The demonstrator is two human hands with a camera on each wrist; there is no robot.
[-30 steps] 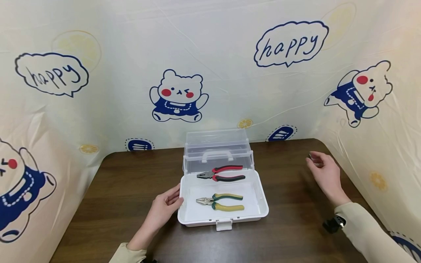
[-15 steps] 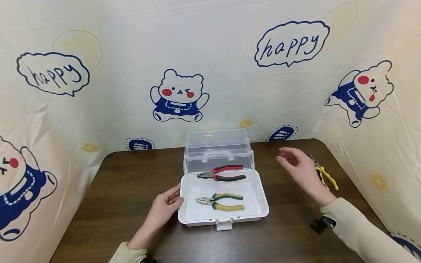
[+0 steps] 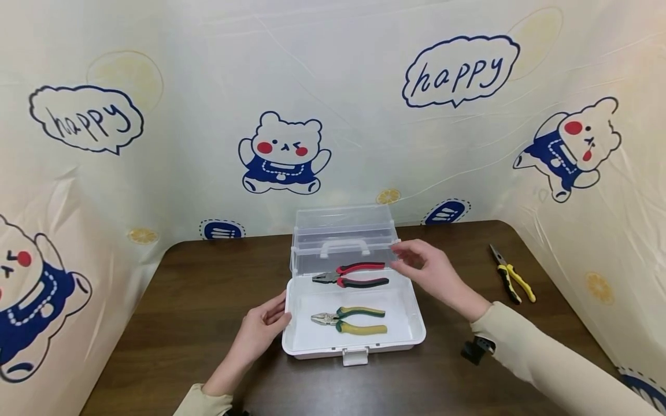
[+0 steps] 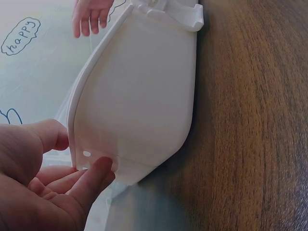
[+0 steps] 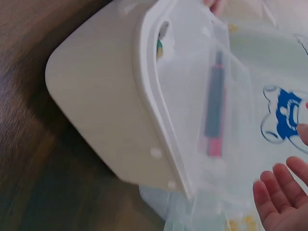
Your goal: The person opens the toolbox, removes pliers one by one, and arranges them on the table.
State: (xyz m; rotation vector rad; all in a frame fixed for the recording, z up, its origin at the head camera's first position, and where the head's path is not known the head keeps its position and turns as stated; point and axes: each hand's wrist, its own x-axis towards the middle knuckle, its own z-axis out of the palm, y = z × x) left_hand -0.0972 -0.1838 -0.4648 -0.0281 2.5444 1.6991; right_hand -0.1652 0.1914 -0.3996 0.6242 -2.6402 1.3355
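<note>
A white toolbox (image 3: 359,346) with its clear lid (image 3: 346,228) raised sits on the table. Inside are red-and-black pliers (image 3: 359,274) at the back and yellow-and-green pliers (image 3: 359,321) nearer the front. My left hand (image 3: 260,326) holds the box's left side; in the left wrist view its thumb is at the rim and a finger (image 4: 98,168) is against the outer wall near the hinge corner. My right hand (image 3: 426,268), holding nothing, has loosely bent fingers beside the lid's right edge. The right wrist view shows those fingers (image 5: 276,192) apart from the box.
Long-nose pliers (image 3: 510,274) with yellow-and-black handles lie on the brown table (image 3: 203,289) at the right. A patterned cloth (image 3: 364,115) hangs behind and along both sides. A white latch (image 3: 355,356) hangs from the box front.
My right hand has moved left from the long-nose pliers to the lid's right edge, leaving those pliers uncovered on the table. My left hand has stayed at the toolbox.
</note>
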